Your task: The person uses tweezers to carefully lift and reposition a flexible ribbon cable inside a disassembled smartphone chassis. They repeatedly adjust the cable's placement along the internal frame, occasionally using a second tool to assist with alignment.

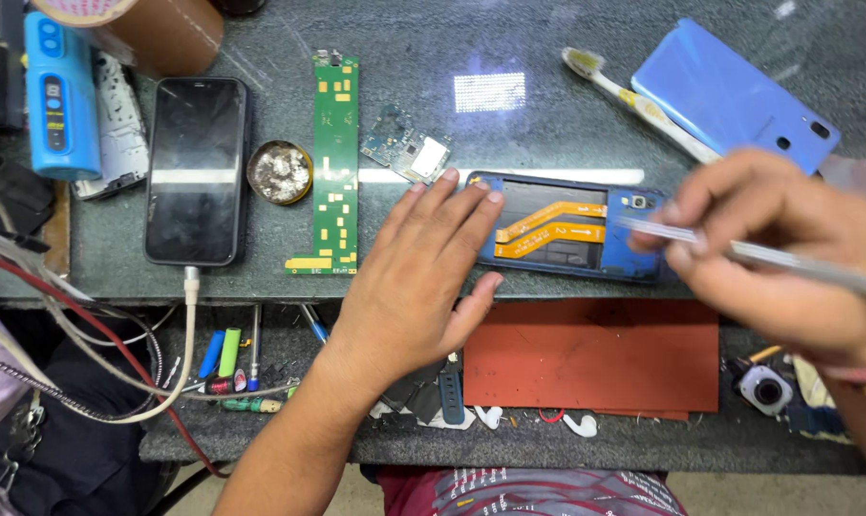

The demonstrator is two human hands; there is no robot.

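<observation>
An opened blue phone (571, 229) lies on the dark worktop, its back off, orange flex cables showing inside. My left hand (423, 272) rests flat with fingers spread, fingertips on the phone's left end. My right hand (781, 253) pinches metal tweezers (738, 250), whose tips point left over the phone's right end near the camera module. The blue back cover (729, 96) lies at the upper right.
A black phone (196, 170) on a white cable, a long green circuit board (335, 167), a small board (406, 145), a round tin (280, 172), a toothbrush (633, 100), a blue device (60, 96). An orange mat (595, 355) and loose tools lie on the lower shelf.
</observation>
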